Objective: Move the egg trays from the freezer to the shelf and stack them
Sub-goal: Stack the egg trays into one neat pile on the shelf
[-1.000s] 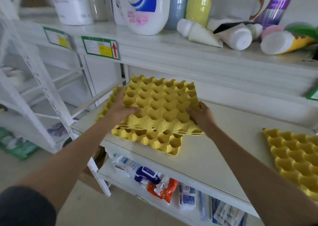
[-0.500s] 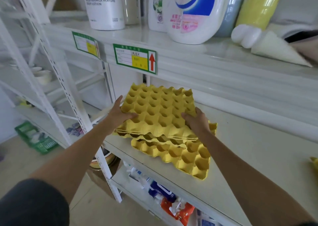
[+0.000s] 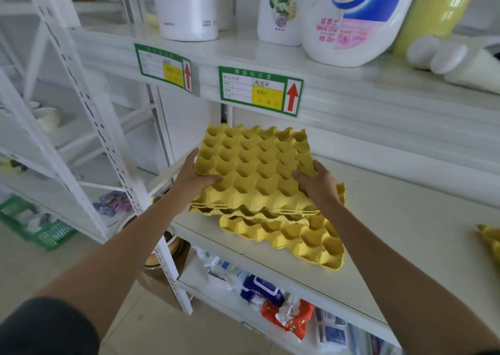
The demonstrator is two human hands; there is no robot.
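Note:
A yellow egg tray [image 3: 254, 165] is tilted up at the left end of the white shelf [image 3: 405, 219]. My left hand [image 3: 193, 181] grips its left edge, thumb curled into a cup. My right hand [image 3: 316, 184] grips its right side. Thin edges of at least one more tray show right under it. Beneath lies a lower yellow egg tray [image 3: 303, 238], skewed and sticking out toward the front right. Another yellow egg tray [image 3: 491, 241] shows only a corner at the right edge of the view.
The upper shelf carries a white lotion bottle [image 3: 186, 5], a Walch detergent bottle [image 3: 351, 19] and tubes. Green price labels [image 3: 259, 91] hang on its front. Packets [image 3: 270, 292] fill the lower shelf. A white upright post [image 3: 108, 149] stands left, with a green basket [image 3: 40, 225] on the floor.
The camera view has shifted left and closer. My hands have kept their hold on the top tray, which now sits further back over the skewed lower tray.

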